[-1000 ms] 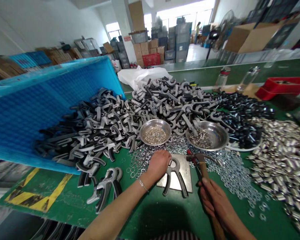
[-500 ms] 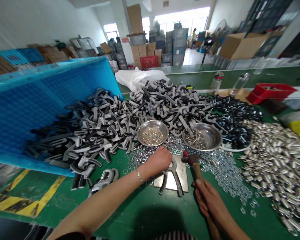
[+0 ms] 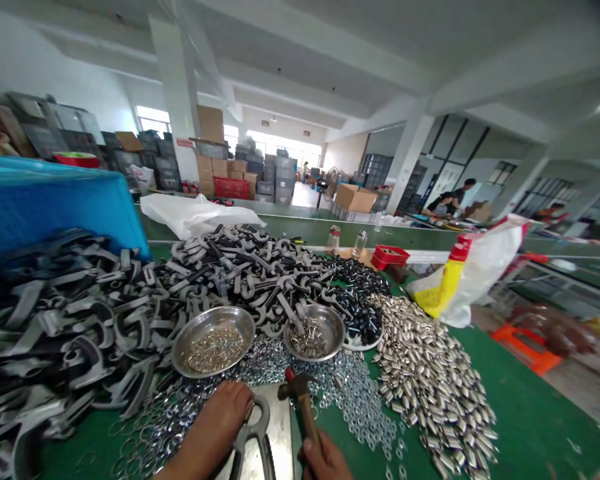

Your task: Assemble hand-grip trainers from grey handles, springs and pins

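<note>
Right hand: closed around the wooden handle of a hammer (image 3: 307,415), at the lower right of the work; the hand (image 3: 325,460) is partly cut off by the frame edge.
Left hand: fingers curled at the ringed top of a grey handle frame (image 3: 254,431); whether the hand (image 3: 230,404) pinches a small part there, I cannot tell.
Handle frame: lies on the metal plate (image 3: 283,440), its two legs pointing toward the person.
Hammer head: at the plate's upper right corner, apart from the frame; touching the plate or just above it, unclear.
Progress: this one frame appears partway through being worked; whether its fitting is complete is hidden by the fingers.
Parts left: plenty, judging by the left dish (image 3: 241,320) and right dish (image 3: 334,327) of small metal pieces, loose washers (image 3: 365,403) and metal sleeves (image 3: 437,380).
Handle heap: many grey-and-black handles (image 3: 245,267) beyond the dishes; which are finished, I cannot tell.
Beyond: blue crate (image 3: 80,207) left, sack (image 3: 485,267) right on the green counter (image 3: 525,393).
</note>
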